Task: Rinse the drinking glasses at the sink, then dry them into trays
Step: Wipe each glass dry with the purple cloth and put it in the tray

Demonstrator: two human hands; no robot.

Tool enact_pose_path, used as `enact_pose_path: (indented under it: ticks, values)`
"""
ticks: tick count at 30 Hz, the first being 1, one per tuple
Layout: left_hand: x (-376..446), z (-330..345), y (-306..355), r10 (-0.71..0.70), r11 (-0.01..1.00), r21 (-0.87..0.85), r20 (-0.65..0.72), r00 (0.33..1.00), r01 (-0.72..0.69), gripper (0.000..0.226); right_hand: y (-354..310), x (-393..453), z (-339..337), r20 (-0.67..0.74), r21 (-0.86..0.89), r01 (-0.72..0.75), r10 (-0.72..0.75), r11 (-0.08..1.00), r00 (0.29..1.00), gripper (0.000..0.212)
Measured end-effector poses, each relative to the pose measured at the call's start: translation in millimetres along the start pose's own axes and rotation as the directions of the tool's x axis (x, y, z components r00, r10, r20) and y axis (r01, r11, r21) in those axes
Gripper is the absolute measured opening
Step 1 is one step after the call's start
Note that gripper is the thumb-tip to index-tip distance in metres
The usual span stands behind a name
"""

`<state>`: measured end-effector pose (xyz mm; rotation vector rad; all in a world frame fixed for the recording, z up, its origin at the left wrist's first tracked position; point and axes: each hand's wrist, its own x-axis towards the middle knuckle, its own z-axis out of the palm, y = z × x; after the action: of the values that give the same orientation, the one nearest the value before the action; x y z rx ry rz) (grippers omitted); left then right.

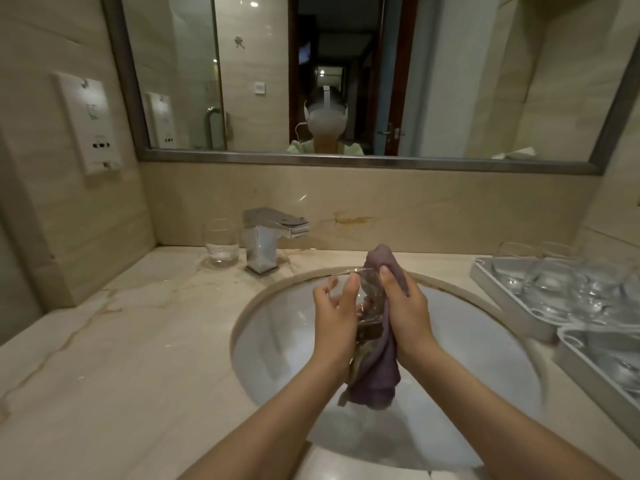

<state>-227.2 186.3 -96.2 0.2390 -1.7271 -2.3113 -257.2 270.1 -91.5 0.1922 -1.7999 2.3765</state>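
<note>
Here the marble surface (114, 341) spreads wide around the round white sink (277, 327), which serves as the landmark. Above and behind the sink a long mirror (450, 81) hangs on the tiled wall and reflects a person wearing a white headset. To the right of the sink two grey trays (498, 289) lie on the surface, the farther one filled with clear glasses (554, 282); the nearer one is partly cut off by the edge of view. Behind the sink's rim, left of centre, stands a square chrome tap (266, 233), and just left of that tap a stemless glass (221, 242) stands upright on the surface. Over the middle of the sink both hands work together. The left hand (334, 306) grips a clear drinking glass (363, 289), thumb and fingers curled round its side. The right hand (403, 303) clasps a purple cloth (377, 368) pressed against that glass, with the cloth's tail hanging down toward the basin.
</note>
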Motion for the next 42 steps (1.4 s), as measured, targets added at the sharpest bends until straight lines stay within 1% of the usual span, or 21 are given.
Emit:
enact_pose_path:
  ticks: [3,6,8,10,13,15,16,17,19,22,24,25,27,29,31,32,34,37,39,40,42]
  values:
    - [6.1,-9.1,-0.4,-0.026,0.995,0.099,0.061,0.998,0.02,0.058,9.2,2.2,4.9,-0.026,-0.013,0.043,-0.043,0.999,0.999,0.013]
    - [12.0,-13.4,-4.3,-0.02,0.988,0.153,0.103,0.994,0.004,0.078,12.9,1.7,-1.4,-0.045,-0.109,0.109,-0.115,0.988,0.992,0.016]
    - [13.9,-12.7,-5.2,0.007,0.993,0.115,0.091,0.996,-0.017,0.066,10.8,-2.2,-7.6,-0.012,-0.204,0.19,-0.197,0.96,0.98,0.024]
    - [14.1,-10.5,-7.1,-0.003,1.0,0.001,0.023,1.0,0.003,0.052,12.1,-10.7,-10.9,0.077,-0.303,0.328,-0.32,0.895,0.944,0.033]
    - [12.3,-11.2,-7.8,-0.039,0.991,-0.129,-0.149,0.988,0.02,0.043,25.5,-25.4,-4.7,0.267,-0.458,0.535,-0.464,0.71,0.845,0.04]
    - [10.8,-9.9,-7.8,-0.033,0.989,-0.148,-0.171,0.985,0.007,0.04,33.4,-25.3,1.6,0.292,-0.532,0.595,-0.529,0.602,0.797,0.044]
    - [10.0,-8.9,-8.4,-0.021,0.993,-0.121,-0.158,0.987,0.001,0.039,34.6,-22.6,4.0,0.277,-0.544,0.609,-0.562,0.577,0.78,0.044]
    - [8.2,-7.5,-8.5,-0.003,0.996,-0.088,-0.136,0.991,-0.009,0.04,33.8,-19.7,5.3,0.241,-0.536,0.61,-0.587,0.584,0.773,0.042]
    - [2.9,-2.8,-7.0,0.022,0.998,-0.054,-0.101,0.995,-0.028,0.038,29.0,-14.4,5.1,0.142,-0.451,0.558,-0.561,0.697,0.816,0.031]
    - [2.1,-0.9,-12.3,0.055,0.998,0.026,-0.027,0.998,-0.054,0.038,21.7,-9.0,0.0,0.042,-0.289,0.326,-0.329,0.9,0.944,0.01]
    - [-0.9,-0.3,-12.9,0.055,0.995,0.084,0.033,0.998,-0.058,0.033,16.1,-5.0,-5.0,0.01,-0.181,0.179,-0.18,0.967,0.984,0.005]
    - [-1.6,-0.6,-13.6,0.042,0.994,0.096,0.069,0.997,-0.049,0.031,13.6,-3.9,-7.1,0.0,-0.158,0.145,-0.147,0.977,0.989,0.006]
    - [-1.3,-2.1,-13.8,0.022,0.99,0.138,0.136,0.99,-0.041,0.034,9.7,-4.0,-11.4,-0.024,-0.134,0.132,-0.136,0.982,0.99,0.006]
    - [-2.1,-2.7,-9.8,-0.003,0.983,0.182,0.194,0.981,-0.033,0.05,8.9,-4.2,-15.0,-0.041,-0.11,0.13,-0.135,0.985,0.99,0.006]
    - [3.4,-5.5,-10.9,-0.024,0.98,0.197,0.191,0.981,-0.015,0.072,8.0,-6.0,-15.1,-0.033,-0.107,0.116,-0.12,0.987,0.992,0.005]
    - [5.6,-6.6,-10.5,-0.026,0.981,0.191,0.166,0.986,-0.006,0.073,8.0,-7.4,-14.1,-0.017,-0.12,0.123,-0.126,0.985,0.992,0.007]
    - [5.9,-6.7,-6.2,0.001,0.994,0.111,0.081,0.997,-0.01,0.064,9.8,-11.3,-12.4,0.039,-0.21,0.236,-0.233,0.949,0.972,0.015]
    - [11.5,-8.3,-6.9,-0.051,0.994,-0.097,-0.112,0.992,0.041,0.06,19.8,-21.2,-8.1,0.26,-0.435,0.541,-0.475,0.72,0.841,0.032]
    - [10.3,-11.0,-6.2,-0.031,0.992,-0.13,-0.199,0.98,0.005,0.047,30.3,-23.6,-3.3,0.357,-0.495,0.628,-0.518,0.601,0.777,0.038]
    - [11.4,-12.6,-7.7,-0.012,0.993,-0.117,-0.205,0.979,-0.012,0.044,34.0,-22.4,-0.3,0.352,-0.507,0.627,-0.523,0.592,0.777,0.04]
    - [8.0,-12.2,-8.7,0.045,0.998,-0.031,-0.187,0.981,-0.051,0.04,34.0,-17.5,5.0,0.265,-0.486,0.567,-0.506,0.665,0.821,0.038]
